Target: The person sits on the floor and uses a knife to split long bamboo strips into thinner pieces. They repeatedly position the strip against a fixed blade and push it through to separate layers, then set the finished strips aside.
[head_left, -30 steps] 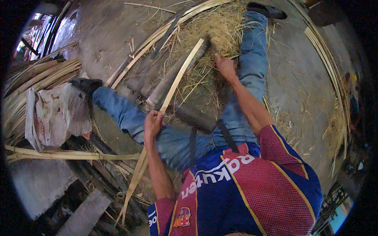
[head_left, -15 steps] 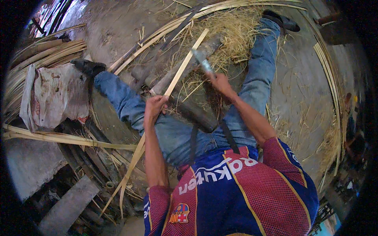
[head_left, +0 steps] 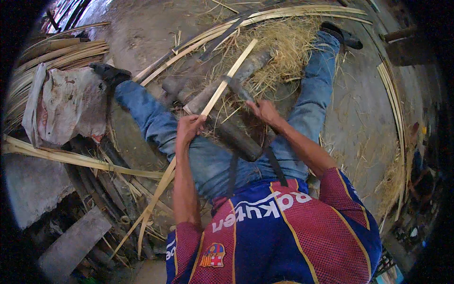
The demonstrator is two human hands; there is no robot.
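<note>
My left hand pinches a long pale bamboo strip, which slants up and away to the right. Its tail trails back past my left forearm. In my right hand is a knife; its blade reaches left and crosses the strip beyond my left hand. I cannot tell how deeply it touches. Beneath the strip lies a thick round log between my legs, with another pole slanting away next to it.
A heap of thin shavings lies beyond the log. Long strips arc across the far floor, and more lie at the right. At the left are a whitish sack, bundled strips and a grey board.
The knife and my right hand have come nearer to me, the blade now crossing the strip lower down. My left hand keeps its hold on the strip. The view has shifted slightly.
</note>
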